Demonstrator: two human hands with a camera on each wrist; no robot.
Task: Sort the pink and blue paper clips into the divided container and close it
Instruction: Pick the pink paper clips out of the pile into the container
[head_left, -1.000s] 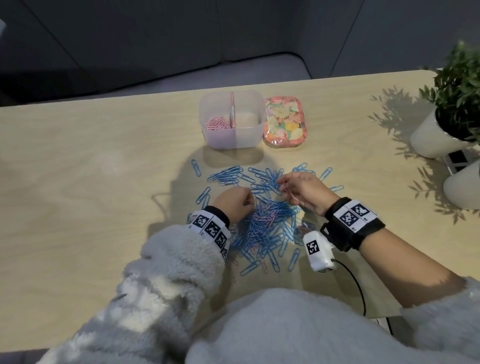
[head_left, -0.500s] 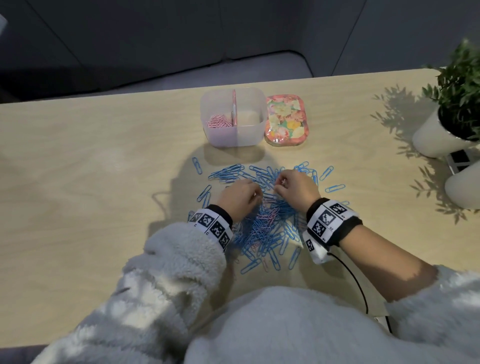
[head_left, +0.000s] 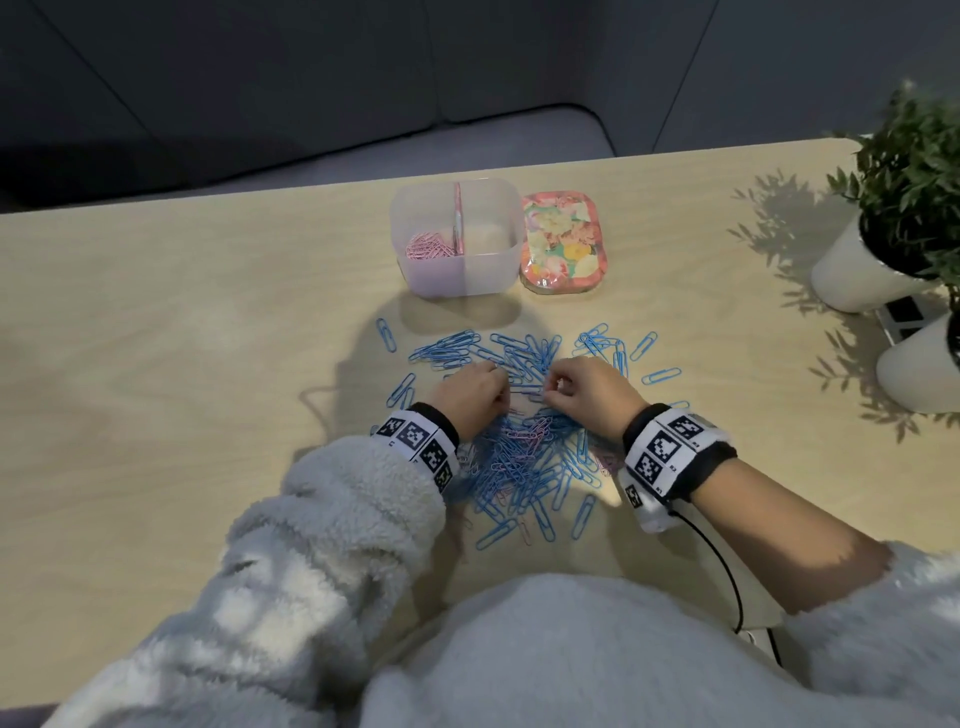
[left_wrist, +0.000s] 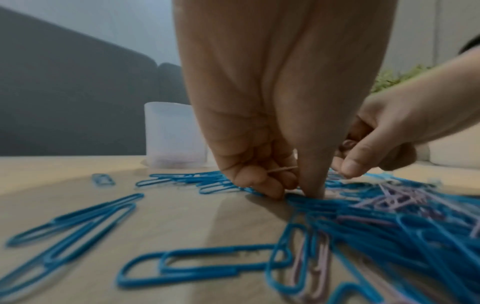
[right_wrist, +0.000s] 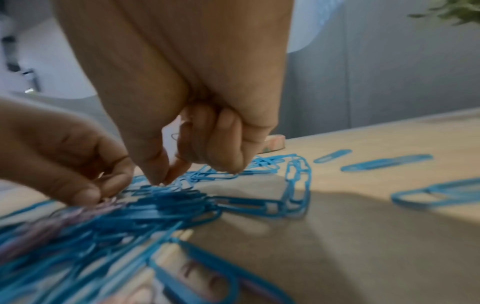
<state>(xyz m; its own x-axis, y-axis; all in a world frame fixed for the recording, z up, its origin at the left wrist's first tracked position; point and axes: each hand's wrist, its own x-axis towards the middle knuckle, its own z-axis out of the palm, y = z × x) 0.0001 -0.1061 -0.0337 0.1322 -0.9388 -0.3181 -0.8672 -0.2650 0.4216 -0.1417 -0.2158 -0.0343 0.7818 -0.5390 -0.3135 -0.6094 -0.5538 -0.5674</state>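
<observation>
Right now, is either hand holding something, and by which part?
The left hand holds a thin pink wire paper clip inside its curled fingers, one end sticking out. The right hand seems to hold pink clips too; the hold is hidden.

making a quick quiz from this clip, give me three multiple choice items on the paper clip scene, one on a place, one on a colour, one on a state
1. Where does the floral lid lie?
A. On the container
B. On the table just right of the container
C. Under the clip pile

2. What colour are the clips already in the container?
A. Pink
B. Blue
C. Green

3. What state is the container's right compartment in?
A. Full of blue clips
B. Covered by the lid
C. Open, no clips showing inside

Answers:
1. B: in the head view the lid rests flat on the table beside the container's right wall.
2. A: pink clips sit in the left compartment.
3. C: the blue clips are all on the table by the hands, left hand and right hand.
</observation>
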